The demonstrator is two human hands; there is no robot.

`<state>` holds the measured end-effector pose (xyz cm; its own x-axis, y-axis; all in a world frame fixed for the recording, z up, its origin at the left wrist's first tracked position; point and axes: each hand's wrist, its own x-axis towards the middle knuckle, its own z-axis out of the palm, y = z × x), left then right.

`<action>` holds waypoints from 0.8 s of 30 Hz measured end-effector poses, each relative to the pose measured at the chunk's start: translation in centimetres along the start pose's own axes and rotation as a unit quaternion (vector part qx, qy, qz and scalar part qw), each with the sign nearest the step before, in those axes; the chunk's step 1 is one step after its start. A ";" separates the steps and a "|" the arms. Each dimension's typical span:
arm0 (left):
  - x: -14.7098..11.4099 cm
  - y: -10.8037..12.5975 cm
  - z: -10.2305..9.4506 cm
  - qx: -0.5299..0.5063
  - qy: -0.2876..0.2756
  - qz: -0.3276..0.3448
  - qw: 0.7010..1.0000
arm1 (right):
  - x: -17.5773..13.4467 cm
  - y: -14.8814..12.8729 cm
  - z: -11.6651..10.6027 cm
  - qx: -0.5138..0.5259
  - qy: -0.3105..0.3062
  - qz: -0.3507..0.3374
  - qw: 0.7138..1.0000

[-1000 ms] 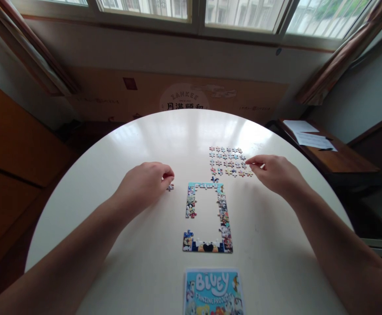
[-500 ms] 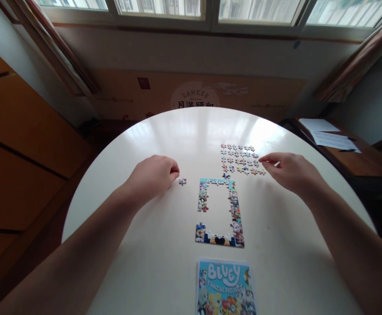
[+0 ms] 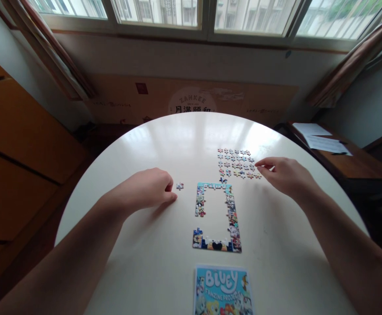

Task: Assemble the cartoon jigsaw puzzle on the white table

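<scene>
My left hand [image 3: 150, 188] is over the table with its fingers curled under and its thumb sticking out, nothing seen in it. Just right of it lies a single loose jigsaw piece [image 3: 180, 186]. Thumb and forefinger of my right hand [image 3: 279, 175] are pinched at a puzzle piece [image 3: 252, 167] on the right edge of the laid-out rows of loose pieces [image 3: 235, 158]. Between my hands and nearer to me is a joined puzzle border [image 3: 233, 214], with a gap in its left side. A dark blue piece [image 3: 223, 180] lies just above its top edge.
A Bluey picture box or card [image 3: 223, 288] lies at the near edge of view on the round white table [image 3: 138, 258]. Right of the table, a brown desk [image 3: 358, 164] carries papers [image 3: 322, 142] and pens. Windows and a wall stand beyond.
My left hand has shifted left and nearer, its thumb now apart from the loose piece. My right hand stays by the rows. The whole view has tilted up slightly.
</scene>
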<state>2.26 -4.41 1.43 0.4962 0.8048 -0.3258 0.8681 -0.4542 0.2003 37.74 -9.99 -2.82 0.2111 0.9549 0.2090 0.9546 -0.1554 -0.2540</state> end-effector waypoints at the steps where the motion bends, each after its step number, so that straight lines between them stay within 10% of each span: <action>1: 0.0 -0.1 0.0 0.001 0.004 0.000 1.000 | 0.1 0.1 0.0 0.000 0.003 0.002 1.000; 9: 1.4 0.0 0.6 0.005 0.126 0.032 0.991 | 1.3 0.9 0.3 0.050 0.084 0.014 0.995; 15: 3.1 0.2 1.8 -0.008 0.235 0.039 0.971 | -0.6 -2.7 0.1 0.156 -0.059 -0.126 0.978; 24: 5.6 -1.5 4.6 -0.081 0.268 0.190 0.941 | -2.1 -5.3 1.9 0.084 -0.105 -0.120 0.984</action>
<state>3.79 -0.93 -4.94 0.6548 0.6926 0.3025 0.5939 -0.7191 0.3608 31.88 -10.72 -3.72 -0.0812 0.9930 0.0860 0.9195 0.1079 -0.3779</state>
